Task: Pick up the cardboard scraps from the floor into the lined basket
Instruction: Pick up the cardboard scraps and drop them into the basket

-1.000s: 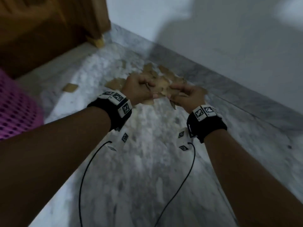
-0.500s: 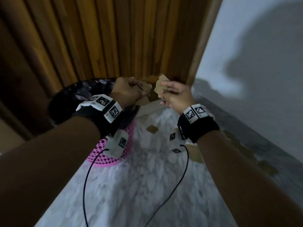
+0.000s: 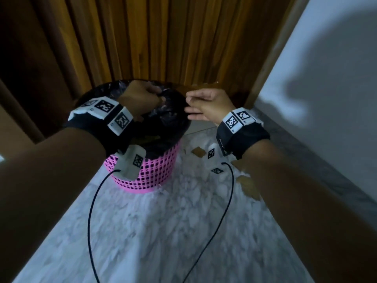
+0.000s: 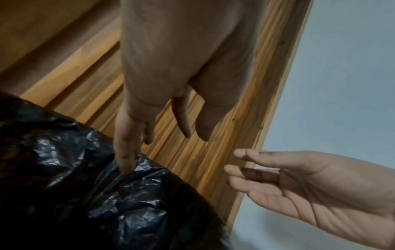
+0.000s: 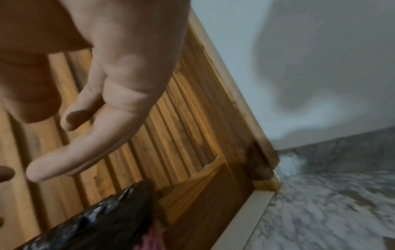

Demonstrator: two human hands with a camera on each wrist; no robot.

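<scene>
Marble floor (image 3: 173,231) meets wooden door (image 3: 163,37); left hand (image 3: 140,97) and right hand (image 3: 208,107) released, empty.

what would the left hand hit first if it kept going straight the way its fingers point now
Probably the crinkled black plastic liner of the pink lattice basket: the left hand points down over it, one fingertip seemingly at the plastic already, though depth is unclear.

The lined basket (image 3: 146,176) stands close against the wooden door (image 3: 163,41), its black-lined mouth open from above; marble floor (image 3: 163,231) in front lies passable.
</scene>
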